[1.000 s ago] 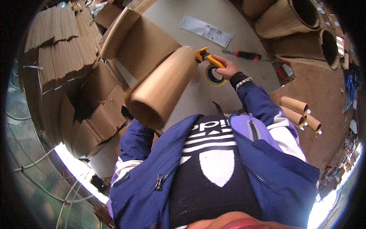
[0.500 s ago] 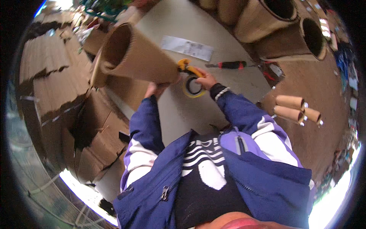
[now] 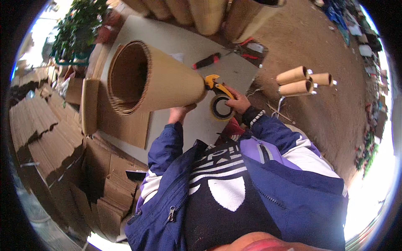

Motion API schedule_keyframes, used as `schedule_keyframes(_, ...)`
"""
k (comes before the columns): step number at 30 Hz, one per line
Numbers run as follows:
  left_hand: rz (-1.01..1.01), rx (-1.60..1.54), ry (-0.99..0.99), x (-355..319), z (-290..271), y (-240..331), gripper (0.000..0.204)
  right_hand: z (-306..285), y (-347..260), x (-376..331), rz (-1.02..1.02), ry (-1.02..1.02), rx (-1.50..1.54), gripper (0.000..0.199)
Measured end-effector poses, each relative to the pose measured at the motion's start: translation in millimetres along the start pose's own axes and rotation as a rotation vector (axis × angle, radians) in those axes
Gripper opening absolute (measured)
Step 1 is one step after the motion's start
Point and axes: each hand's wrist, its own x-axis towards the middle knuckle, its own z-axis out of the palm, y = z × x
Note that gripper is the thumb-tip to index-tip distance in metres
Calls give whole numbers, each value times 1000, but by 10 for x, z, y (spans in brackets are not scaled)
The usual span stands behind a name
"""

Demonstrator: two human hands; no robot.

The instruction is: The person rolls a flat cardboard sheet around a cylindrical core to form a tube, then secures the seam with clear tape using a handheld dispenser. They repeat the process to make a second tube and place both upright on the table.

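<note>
A wide rolled cardboard cone (image 3: 169, 79), made of stacked layers, lies tilted with its large open end to the left. My left hand (image 3: 182, 112) grips its underside near the narrow end, the fingers partly hidden beneath it. My right hand (image 3: 239, 102) is closed on the yellow handle of a tape dispenser (image 3: 212, 80). The dispenser's yellow-and-black head meets the narrow end of the cone. A tape roll (image 3: 221, 106) with a dark core sits just below the handle, beside my right fingers.
A pale board (image 3: 197, 98) lies under my hands, with a red-and-black handled tool (image 3: 206, 61) and red-handled pliers (image 3: 250, 49) on it. Several large cardboard cones (image 3: 207, 16) stand beyond. Small cardboard tubes (image 3: 295, 88) sit at right; flattened cardboard (image 3: 54, 138) is stacked at left.
The view has turned, so the board and its tools appear farther left. The cone and the dispenser have moved together across the board, toward its right side; both hands keep their grip.
</note>
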Motion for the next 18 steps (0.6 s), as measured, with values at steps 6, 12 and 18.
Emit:
schedule_keyframes(6,131,252,-278,123,1132,-7,62,-836,-191,-754,-44,209,206,72)
schedule_keyframes(12,405,162,-437,509,2271,-67,84,-2002,9,-815,-79,312,228,75)
schedule_keyframes(18,596,250,-350,1257,3336,-225,118,-3169,-94,-605,-10,351,321,73)
